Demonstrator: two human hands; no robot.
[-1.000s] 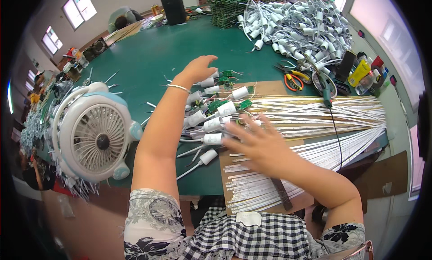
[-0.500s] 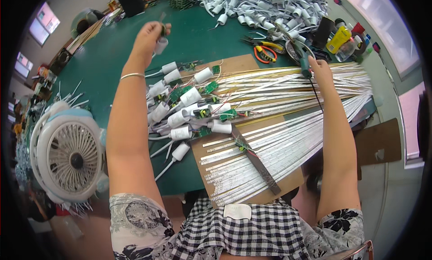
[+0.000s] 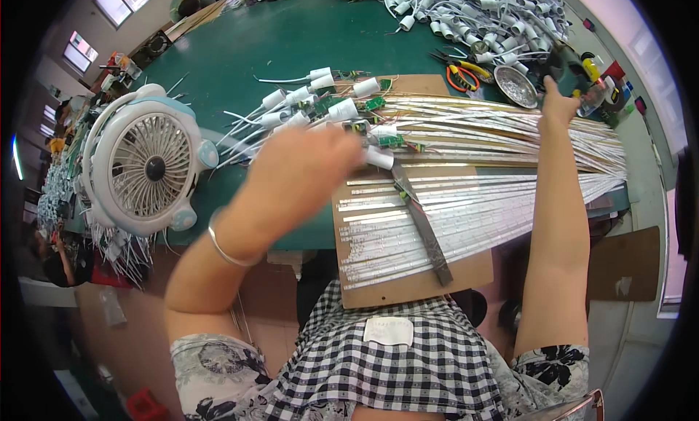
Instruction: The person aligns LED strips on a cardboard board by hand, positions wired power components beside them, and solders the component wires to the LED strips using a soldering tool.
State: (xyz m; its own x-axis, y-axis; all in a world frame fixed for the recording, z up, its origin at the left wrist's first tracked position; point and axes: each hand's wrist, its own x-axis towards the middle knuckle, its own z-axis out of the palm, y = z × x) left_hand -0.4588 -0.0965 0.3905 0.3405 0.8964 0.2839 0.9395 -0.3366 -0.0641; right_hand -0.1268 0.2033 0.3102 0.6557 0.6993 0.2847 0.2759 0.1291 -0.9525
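Observation:
My left hand [image 3: 309, 162] is smeared by motion over the near side of the white lamp sockets [image 3: 342, 111]. Its fingers do not show clearly, nor does anything in them. The sockets lie in a cluster with white wires and small green circuit boards [image 3: 375, 103]. At the right, my right hand [image 3: 559, 106] is closed round the dark green handle of a soldering iron [image 3: 562, 65], beside a round metal dish [image 3: 515, 86]. Below the sockets, narrow white LED strips [image 3: 386, 235] fan out on a brown board [image 3: 364, 297], with a dark flat bar [image 3: 426, 235] across them.
A white and blue fan [image 3: 153, 166] stands at the left. Pliers with orange handles [image 3: 460, 77] lie left of the dish. A large heap of white sockets [image 3: 473, 17] covers the far right of the green table [image 3: 291, 46]. Bottles [image 3: 593, 93] stand at the right edge.
My left hand has come from the far left back toward me, over the sockets. My right hand has moved right and a little farther away with the iron. The whole view has shifted.

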